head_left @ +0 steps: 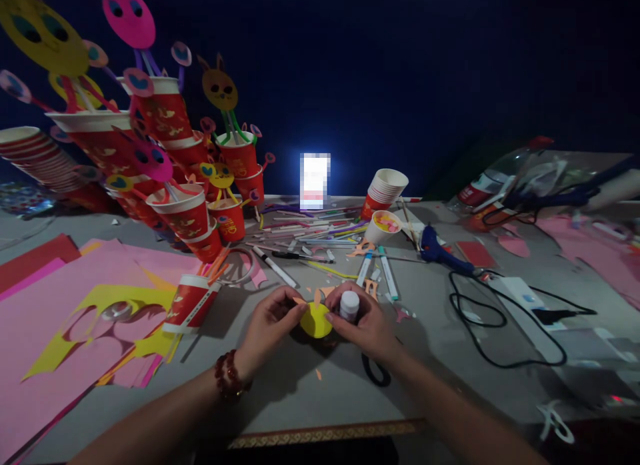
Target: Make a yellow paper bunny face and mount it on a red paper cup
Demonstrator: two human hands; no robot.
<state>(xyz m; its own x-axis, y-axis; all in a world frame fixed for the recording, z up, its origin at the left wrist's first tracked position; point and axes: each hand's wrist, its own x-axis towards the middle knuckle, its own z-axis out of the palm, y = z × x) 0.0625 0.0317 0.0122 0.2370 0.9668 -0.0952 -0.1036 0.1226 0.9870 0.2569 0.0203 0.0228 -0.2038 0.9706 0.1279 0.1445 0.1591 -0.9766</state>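
Note:
My left hand (270,322) pinches the left edge of a yellow paper disc (315,320) just above the grey table (310,385). My right hand (364,325) is closed round a small white-capped glue bottle (349,305), and its fingertips touch the disc's right edge. Small orange paper ear shapes (320,294) lie just behind the disc. A beaded bracelet (227,375) sits on my left wrist. Black scissors (375,372) lie partly hidden under my right wrist.
Red paper cups with paper animal faces (175,152) crowd the back left. Pink and yellow paper sheets (75,305) cover the left. A tipped red cup (187,304), markers and straws (310,235), a cup stack (385,188), a blue glue gun (437,248) with black cord (480,318) lie behind and to the right.

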